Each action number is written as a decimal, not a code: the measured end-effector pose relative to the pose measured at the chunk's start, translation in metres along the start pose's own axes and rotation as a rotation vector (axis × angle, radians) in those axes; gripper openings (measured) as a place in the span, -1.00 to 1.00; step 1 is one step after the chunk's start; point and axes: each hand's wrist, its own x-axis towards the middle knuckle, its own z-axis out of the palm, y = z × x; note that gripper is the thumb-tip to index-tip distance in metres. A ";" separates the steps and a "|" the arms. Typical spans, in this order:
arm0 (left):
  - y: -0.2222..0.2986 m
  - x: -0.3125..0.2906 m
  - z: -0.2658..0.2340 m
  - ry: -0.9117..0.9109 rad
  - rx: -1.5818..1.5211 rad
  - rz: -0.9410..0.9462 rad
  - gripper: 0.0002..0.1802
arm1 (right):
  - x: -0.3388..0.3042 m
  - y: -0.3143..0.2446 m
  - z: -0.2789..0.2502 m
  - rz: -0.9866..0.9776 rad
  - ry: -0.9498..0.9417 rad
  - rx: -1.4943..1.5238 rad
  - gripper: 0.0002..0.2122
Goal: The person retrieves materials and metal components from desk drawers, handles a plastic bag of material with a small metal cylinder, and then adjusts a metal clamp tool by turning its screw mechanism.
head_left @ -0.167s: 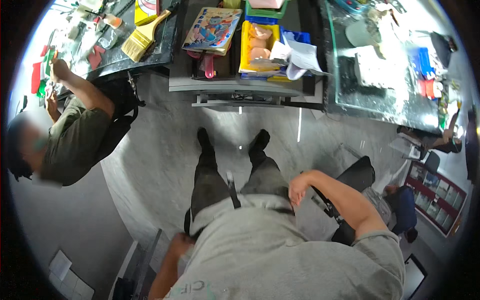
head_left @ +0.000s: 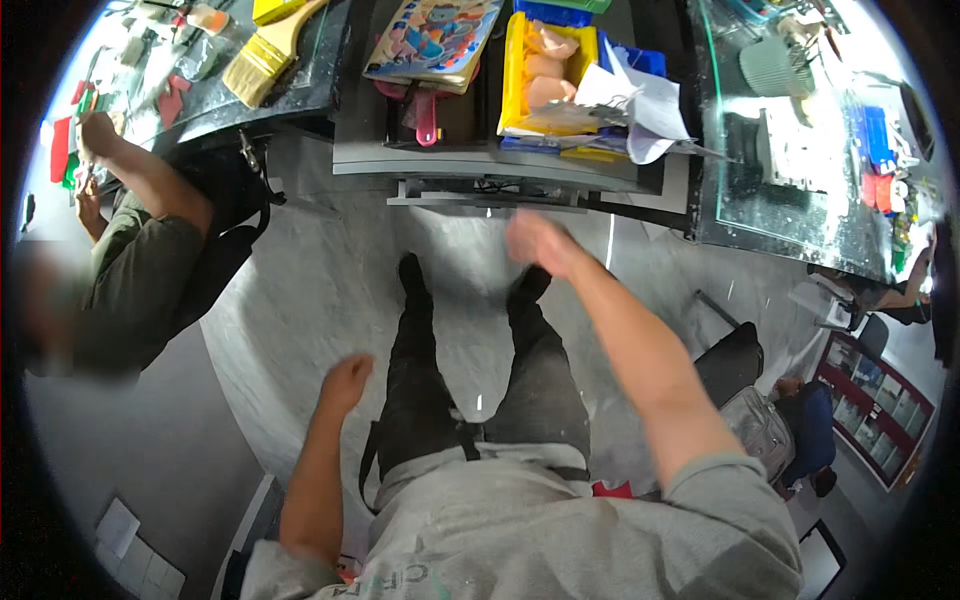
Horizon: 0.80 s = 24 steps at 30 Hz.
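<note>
My right hand [head_left: 538, 238] is stretched forward over the floor, just short of the grey desk's front edge [head_left: 440, 160]. Motion smears its fingers, and I see no object in it. My left hand [head_left: 347, 383] hangs beside my left thigh with its fingers curled in, and nothing shows in them. On the desk ahead lies a picture book [head_left: 440, 38] on top of a pink-handled thing [head_left: 428, 118]. Right of it stands a yellow bin [head_left: 512, 95] with several peach-coloured rounded pieces [head_left: 546, 66]. White crumpled papers [head_left: 652, 105] lean over the bin's right side.
On the dark left table lies a wide paintbrush [head_left: 262, 68]; a seated person [head_left: 150, 270] works there. The glass-topped right table [head_left: 745, 215] holds a ribbed grey cup [head_left: 775, 68] and blue and red items. A black chair [head_left: 730, 365] stands behind my right arm.
My right hand has swung from my right hip forward toward the desk. My left hand has come forward from beside my left hip. The desk appears shifted slightly in view.
</note>
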 end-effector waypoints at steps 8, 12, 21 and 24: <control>0.104 0.089 0.045 -0.096 -0.536 0.194 -0.68 | 0.065 0.004 0.080 -0.433 0.191 0.949 -0.80; 0.103 0.081 0.063 -0.135 -0.446 0.217 -0.70 | 0.052 0.006 0.091 -0.452 0.094 0.961 -0.78; 0.125 0.092 0.059 0.132 -0.648 0.303 -0.69 | -0.025 0.110 0.072 -0.350 0.261 0.746 -0.82; 0.131 0.094 0.058 0.204 -0.694 0.091 -0.69 | -0.074 0.127 0.067 -0.068 0.414 0.394 -0.79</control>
